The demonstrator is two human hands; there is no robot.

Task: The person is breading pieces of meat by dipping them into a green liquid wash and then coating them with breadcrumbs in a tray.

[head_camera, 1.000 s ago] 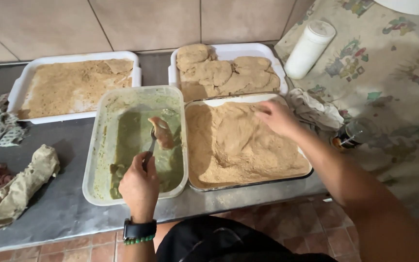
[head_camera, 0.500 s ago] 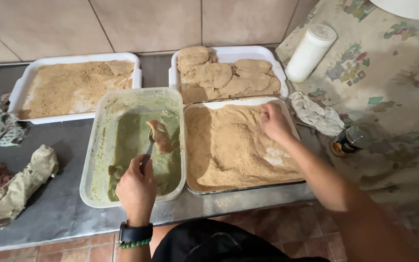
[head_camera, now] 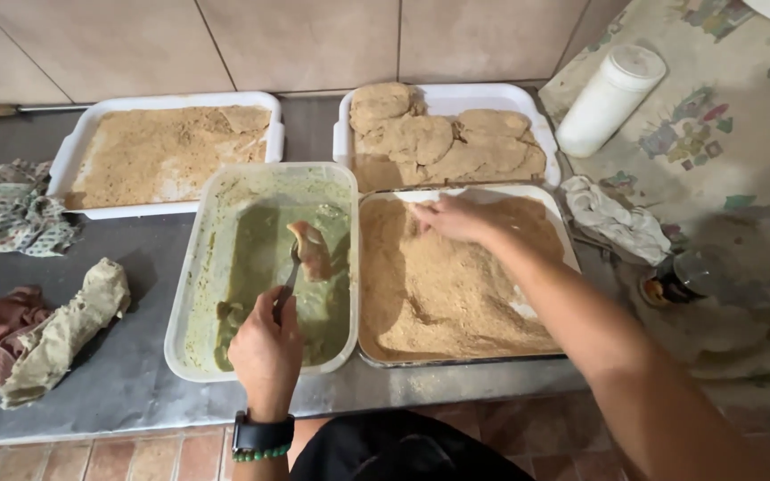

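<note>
The left hand (head_camera: 266,349) is clenched around the handle of a fork (head_camera: 288,283) whose tip lifts a pale piece of meat (head_camera: 311,249) just above a greenish liquid. That liquid fills the clear plastic tub (head_camera: 191,294) at the middle of the counter (head_camera: 126,392). At 3 o'clock from the tub, touching it, sits a metal-rimmed tray (head_camera: 572,254) heaped with fine breadcrumbs (head_camera: 456,303). The right hand (head_camera: 452,218) lies spread, fingers loose, on the crumbs in the tray's far left corner; it grips nothing visible. At 12 o'clock from that tray, a white tray (head_camera: 528,102) holds a pile of breaded cutlets (head_camera: 443,138). At 11 o'clock from the tub, another white tray (head_camera: 73,151) holds a layer of crumbs and one coated piece. Crumpled rags (head_camera: 46,321) lie at 9 o'clock; a white cylinder container (head_camera: 608,98) stands at 2 o'clock.
</note>
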